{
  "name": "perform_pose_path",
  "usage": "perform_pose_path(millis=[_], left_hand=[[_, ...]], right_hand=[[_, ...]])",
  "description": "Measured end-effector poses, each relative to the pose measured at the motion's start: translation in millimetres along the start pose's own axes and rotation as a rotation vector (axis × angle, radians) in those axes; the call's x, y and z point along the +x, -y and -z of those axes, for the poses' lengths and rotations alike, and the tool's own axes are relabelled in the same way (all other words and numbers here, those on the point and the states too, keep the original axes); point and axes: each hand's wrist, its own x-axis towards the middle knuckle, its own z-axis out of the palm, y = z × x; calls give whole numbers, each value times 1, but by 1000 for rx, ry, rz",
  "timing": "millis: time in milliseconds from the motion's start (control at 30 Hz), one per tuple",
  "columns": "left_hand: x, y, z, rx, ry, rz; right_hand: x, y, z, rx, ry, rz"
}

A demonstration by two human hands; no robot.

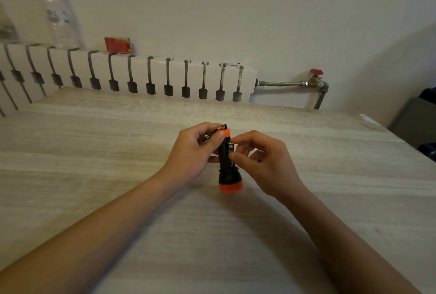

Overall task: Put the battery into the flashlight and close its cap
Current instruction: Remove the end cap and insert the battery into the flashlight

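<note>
A small black flashlight [227,171] with an orange lens ring and an orange tail end is held above the table, lens end toward me. My left hand [192,152] grips its upper body, thumb near the orange tail, with a thin black strap over the fingers. A battery [231,149] with a blue and yellow label lies along the open side of the body. My right hand [264,159] pinches that battery with thumb and forefinger. No separate cap shows; it may be hidden by my hands.
A pale wood-grain table [118,175] spreads under my arms. Behind it stands a white radiator [141,74] carrying a clear plastic bottle [60,15] and a red box [117,45]. A pipe with a red valve [316,73] runs right.
</note>
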Motion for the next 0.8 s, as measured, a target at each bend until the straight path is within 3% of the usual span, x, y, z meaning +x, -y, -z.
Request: perform_pose_path(millis=[800], left_hand=[[0,0,-1,-7,-55,55]], right_hand=[[0,0,0,-136,45,107]])
